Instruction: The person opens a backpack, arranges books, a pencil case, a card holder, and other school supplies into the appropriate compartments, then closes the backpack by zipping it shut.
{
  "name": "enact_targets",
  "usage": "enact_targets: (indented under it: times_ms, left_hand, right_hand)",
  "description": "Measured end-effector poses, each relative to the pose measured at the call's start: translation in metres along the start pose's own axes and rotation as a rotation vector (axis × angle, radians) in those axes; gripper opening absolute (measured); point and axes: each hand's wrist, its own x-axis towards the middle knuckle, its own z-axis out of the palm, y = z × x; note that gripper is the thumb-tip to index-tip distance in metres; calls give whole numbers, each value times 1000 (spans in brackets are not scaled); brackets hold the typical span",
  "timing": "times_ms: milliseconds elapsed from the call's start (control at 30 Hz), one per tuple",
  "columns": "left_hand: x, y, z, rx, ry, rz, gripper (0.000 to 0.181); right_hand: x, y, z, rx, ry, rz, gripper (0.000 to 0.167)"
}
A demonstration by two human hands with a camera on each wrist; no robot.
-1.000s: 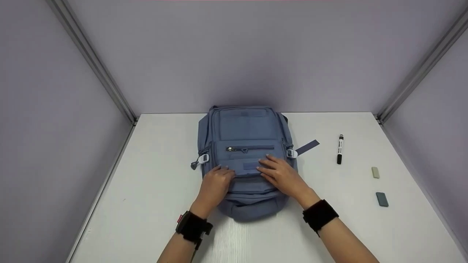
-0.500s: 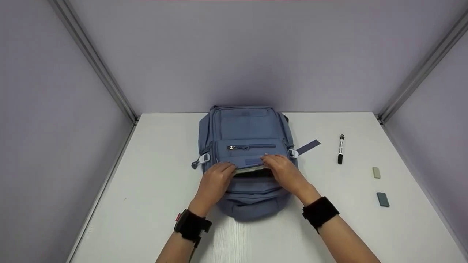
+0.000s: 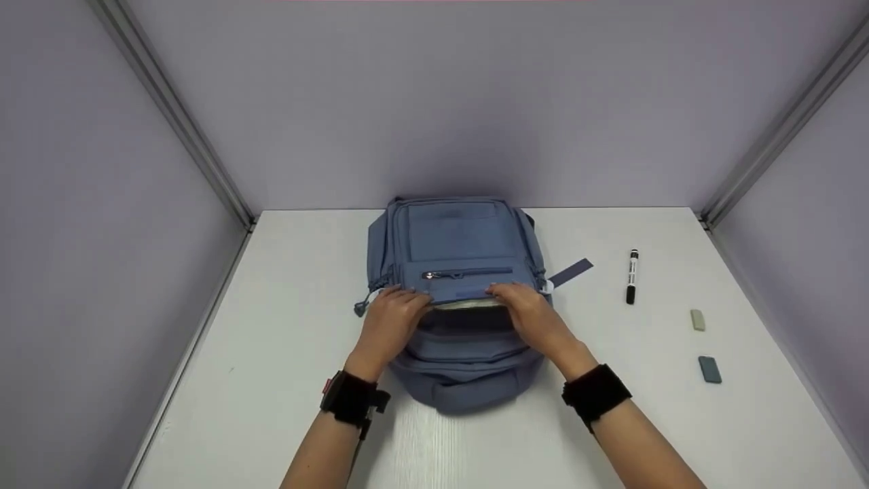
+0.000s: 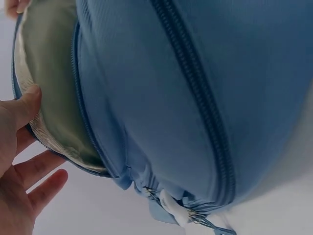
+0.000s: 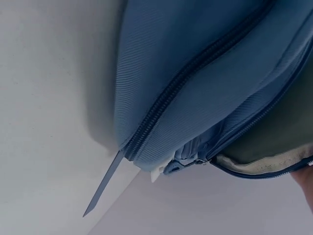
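A blue backpack [image 3: 461,231] lies on the white table with its front pocket unzipped. My left hand [image 3: 390,322] grips the left part of the pocket's upper edge [image 3: 468,305], and my right hand [image 3: 536,322] holds that edge further right. The edge is raised, so a dark gap shows below it. In the left wrist view, the left thumb presses the pale seam of the olive lining [image 4: 54,83], with the fingers behind the fabric. The right wrist view catches only a sliver of the right hand beside the lining [image 5: 283,132]. The pocket's depth is hidden.
Right of the backpack lie a black-and-white marker [image 3: 632,276], a small pale green block [image 3: 698,320] and a dark green block [image 3: 710,369]. A strap end [image 3: 571,273] sticks out over the white table [image 3: 299,285]. Grey walls [image 3: 461,102] enclose the back and sides.
Both hands have taken hold of the pocket edge and lifted it away from the lower part. The gap has widened, and the left hand has moved up and slightly left.
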Motion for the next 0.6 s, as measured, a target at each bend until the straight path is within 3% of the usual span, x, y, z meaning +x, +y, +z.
enact_targets:
  times_ms: [367, 467, 600]
  left_hand:
    - [8, 13, -18, -21, 51, 71, 11]
    - [12, 13, -21, -60, 54, 59, 14]
    - [16, 9, -24, -160, 6, 13, 20]
  right_hand:
    - [12, -6, -24, -3, -11, 42, 11]
    - [17, -6, -31, -1, -12, 58, 10]
    - [26, -4, -37, 9, -24, 77, 10]
